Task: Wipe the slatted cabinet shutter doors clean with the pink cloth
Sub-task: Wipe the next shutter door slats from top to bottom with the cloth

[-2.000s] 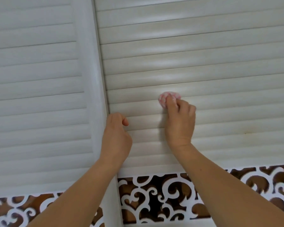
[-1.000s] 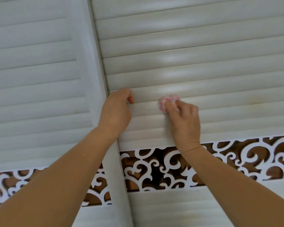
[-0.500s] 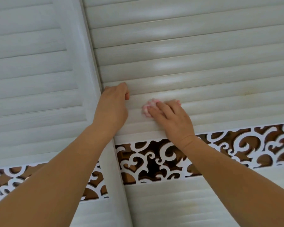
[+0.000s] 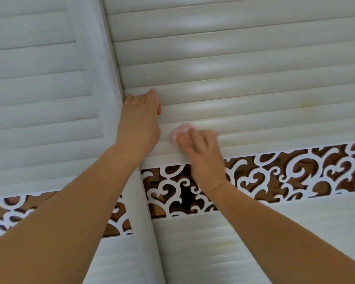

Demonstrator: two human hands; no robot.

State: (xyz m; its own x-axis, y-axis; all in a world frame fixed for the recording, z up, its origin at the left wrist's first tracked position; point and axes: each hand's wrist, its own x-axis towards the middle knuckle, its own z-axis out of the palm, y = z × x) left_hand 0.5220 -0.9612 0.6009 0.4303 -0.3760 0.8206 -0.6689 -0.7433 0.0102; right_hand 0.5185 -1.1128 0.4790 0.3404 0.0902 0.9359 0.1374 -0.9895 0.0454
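Head view: two pale slatted shutter doors fill the frame, the left door (image 4: 39, 83) toward 9 o'clock and the right door (image 4: 244, 64) from 12 round to 3 o'clock, meeting at a vertical frame post (image 4: 103, 64). A fretwork band (image 4: 285, 173) of white scrolls over brown runs across both doors below the slats.

The left hand (image 4: 140, 121) sits just left of centre, its fingers curled over the right door's edge beside the post, gripping it.

The right hand (image 4: 201, 152), at about 5 o'clock from the left hand, is motion-blurred; its fingers lie fairly flat and press the pink cloth (image 4: 181, 131) against a low slat of the right door. The cloth is bunched small, showing at the fingertips, near the left hand but apart from it.
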